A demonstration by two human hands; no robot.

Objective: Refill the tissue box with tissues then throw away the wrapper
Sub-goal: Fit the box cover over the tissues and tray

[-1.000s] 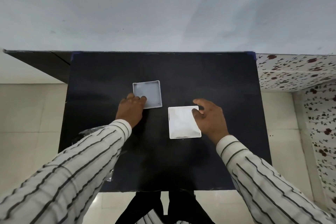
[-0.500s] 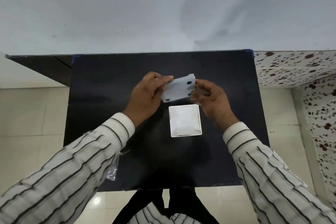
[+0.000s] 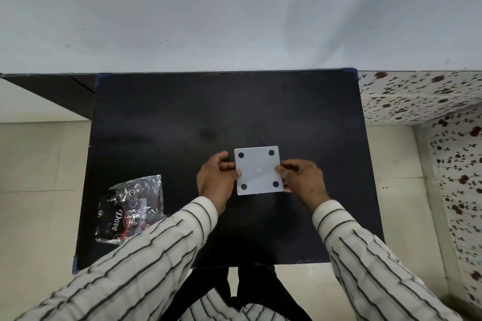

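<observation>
Pinching the box (image 3: 258, 170) between both hands (image 3: 216, 182) (image 3: 303, 181), we are seating its base squarely; the wrapper (image 3: 130, 210) is waiting on the worktop (image 3: 182, 112).

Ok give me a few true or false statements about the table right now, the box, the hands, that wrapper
1. Both hands, left hand and right hand, hold the white box by its sides. True.
2. The box face showing has four dark dots. True.
3. The wrapper lies to the right of the box. False: it lies left, near the table's edge.
4. The wrapper is in the left hand. False: no hand touches it.
</observation>
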